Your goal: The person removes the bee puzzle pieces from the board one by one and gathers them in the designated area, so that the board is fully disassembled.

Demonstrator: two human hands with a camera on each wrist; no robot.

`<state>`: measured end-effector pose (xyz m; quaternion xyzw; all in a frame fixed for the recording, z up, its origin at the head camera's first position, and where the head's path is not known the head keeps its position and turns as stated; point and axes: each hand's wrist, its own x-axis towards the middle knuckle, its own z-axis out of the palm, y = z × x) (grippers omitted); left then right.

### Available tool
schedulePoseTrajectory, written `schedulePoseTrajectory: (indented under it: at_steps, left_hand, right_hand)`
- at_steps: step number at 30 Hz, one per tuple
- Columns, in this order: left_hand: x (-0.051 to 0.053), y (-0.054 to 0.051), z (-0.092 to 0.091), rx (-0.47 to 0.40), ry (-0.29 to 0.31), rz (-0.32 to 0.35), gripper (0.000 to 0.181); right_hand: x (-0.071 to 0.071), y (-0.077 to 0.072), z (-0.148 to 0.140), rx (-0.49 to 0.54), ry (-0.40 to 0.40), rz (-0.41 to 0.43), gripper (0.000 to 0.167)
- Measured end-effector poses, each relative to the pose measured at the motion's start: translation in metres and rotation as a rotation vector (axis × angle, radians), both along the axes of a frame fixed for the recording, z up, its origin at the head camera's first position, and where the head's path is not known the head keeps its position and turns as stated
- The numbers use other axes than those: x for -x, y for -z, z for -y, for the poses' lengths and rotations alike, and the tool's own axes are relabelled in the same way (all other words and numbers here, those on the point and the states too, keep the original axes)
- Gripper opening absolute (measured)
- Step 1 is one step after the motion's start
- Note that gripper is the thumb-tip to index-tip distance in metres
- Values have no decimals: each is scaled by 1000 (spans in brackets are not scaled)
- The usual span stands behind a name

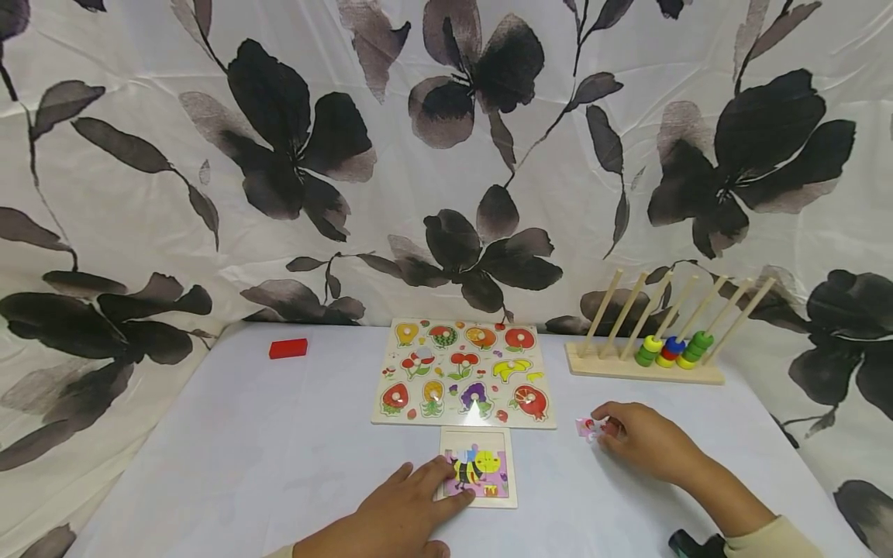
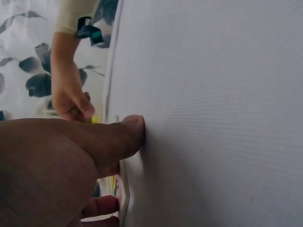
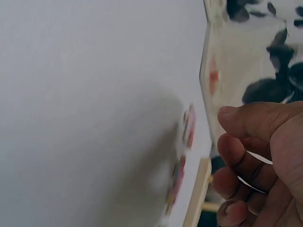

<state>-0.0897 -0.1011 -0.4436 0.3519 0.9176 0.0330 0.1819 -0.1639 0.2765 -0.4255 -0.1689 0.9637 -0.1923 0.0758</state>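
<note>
My left hand (image 1: 408,508) rests over the left and lower part of a small bee puzzle (image 1: 486,463) in a wooden frame, with fingers spread. In the left wrist view the thumb of this left hand (image 2: 71,161) touches the white table beside the frame's edge. Off to the right, my right hand (image 1: 645,442) hovers at some pink puzzle pieces (image 1: 586,428), fingers loosely bent. Seen from the right wrist, the right hand (image 3: 260,161) has a gap between thumb and fingers and holds nothing; blurred pieces (image 3: 189,126) lie beyond the fingertips on the table.
A fruit puzzle board (image 1: 418,416) lies directly behind the bee puzzle. At the back right stands a wooden peg rack (image 1: 645,372) with coloured rings on several pegs. A red block (image 1: 288,349) lies at the back left. Floral cloth (image 1: 460,178) hangs behind the table.
</note>
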Motion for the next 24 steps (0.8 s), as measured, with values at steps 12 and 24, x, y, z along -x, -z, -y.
schedulePoseTrajectory:
  at_steps: [12, 24]
  left_hand:
    - [1, 1, 0, 4, 1, 9, 71]
    - [-1, 2, 0, -1, -8, 2, 69]
  right_hand:
    - [-13, -2, 73, -8, -103, -21, 31]
    - [-19, 13, 111, -7, -343, 14, 60]
